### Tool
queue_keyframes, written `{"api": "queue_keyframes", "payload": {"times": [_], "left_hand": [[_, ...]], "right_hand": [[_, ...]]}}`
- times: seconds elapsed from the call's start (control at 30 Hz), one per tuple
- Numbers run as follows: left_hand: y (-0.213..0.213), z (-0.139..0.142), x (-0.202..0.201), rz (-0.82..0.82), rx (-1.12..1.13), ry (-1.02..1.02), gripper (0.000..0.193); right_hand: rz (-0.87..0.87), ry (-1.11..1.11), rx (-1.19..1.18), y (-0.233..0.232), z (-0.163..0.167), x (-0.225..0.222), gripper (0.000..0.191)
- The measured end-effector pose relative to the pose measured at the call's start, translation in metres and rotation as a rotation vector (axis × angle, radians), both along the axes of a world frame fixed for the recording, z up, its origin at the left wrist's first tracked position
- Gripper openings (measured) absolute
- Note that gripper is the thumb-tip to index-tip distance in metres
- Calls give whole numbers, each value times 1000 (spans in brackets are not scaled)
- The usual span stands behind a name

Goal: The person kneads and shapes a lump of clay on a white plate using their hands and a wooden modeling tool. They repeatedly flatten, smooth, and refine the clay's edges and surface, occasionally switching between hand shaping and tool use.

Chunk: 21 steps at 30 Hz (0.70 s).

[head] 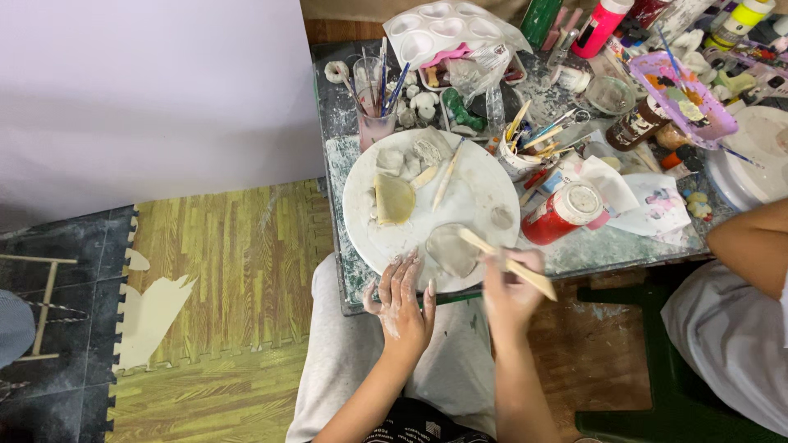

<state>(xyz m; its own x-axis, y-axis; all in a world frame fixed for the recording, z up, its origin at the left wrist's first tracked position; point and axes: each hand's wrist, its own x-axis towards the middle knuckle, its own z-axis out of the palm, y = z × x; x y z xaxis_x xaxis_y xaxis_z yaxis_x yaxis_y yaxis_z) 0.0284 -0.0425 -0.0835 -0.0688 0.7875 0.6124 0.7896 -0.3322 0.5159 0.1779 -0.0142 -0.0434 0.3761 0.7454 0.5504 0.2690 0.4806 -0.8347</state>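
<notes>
- The person's left hand point(402, 299) is resting at the lower edge of the round white turntable point(480, 184), just below the middle of the frame; its fingers point(408, 267) are lying flat and slightly spread, dusted with pale clay and gripping nothing.
- The right hand point(510, 287) is sitting just right of it, its fingers clamped together on a flat wooden modelling stick point(505, 262) that is slanting from upper left to lower right.
- The stick's upper tip is lying over a flattened grey clay slab point(451, 250) on the near part of the turntable, between the two hands; the hand is blurred, so I cannot tell whether tip and clay are touching.
- Further up the turntable, a yellowish clay piece point(394, 199) is lying left of centre, with smaller grey clay lumps point(410, 156) above it and a second wooden tool point(446, 176) lying beside them.
- A red paint jar with a white lid point(565, 212) is lying tipped over on the cluttered desk point(341, 107), just right of the turntable.
- A glass of brushes point(374, 98) is standing above the turntable, and a white heart-shaped palette point(443, 29) is sitting at the top centre.
- Another person's arm point(747, 238) is showing at the right edge, well apart from these hands.
</notes>
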Motion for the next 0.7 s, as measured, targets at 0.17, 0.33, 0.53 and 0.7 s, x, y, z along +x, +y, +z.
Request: {"api": "queue_keyframes", "payload": {"times": [0.17, 0.33, 0.53, 0.7], "left_hand": [[-1, 1, 0, -3, -12, -12, 49], [-1, 3, -1, -23, -12, -31, 48], [-2, 9, -4, -20, 1, -33, 47], [-1, 13, -6, -34, -19, -60, 48]], "right_hand": [[-11, -27, -90, -2, -4, -2, 12], [50, -41, -127, 2, -12, 7, 9], [62, 6, -6, 5, -17, 14, 11], [165, -18, -145, 16, -14, 8, 8]]}}
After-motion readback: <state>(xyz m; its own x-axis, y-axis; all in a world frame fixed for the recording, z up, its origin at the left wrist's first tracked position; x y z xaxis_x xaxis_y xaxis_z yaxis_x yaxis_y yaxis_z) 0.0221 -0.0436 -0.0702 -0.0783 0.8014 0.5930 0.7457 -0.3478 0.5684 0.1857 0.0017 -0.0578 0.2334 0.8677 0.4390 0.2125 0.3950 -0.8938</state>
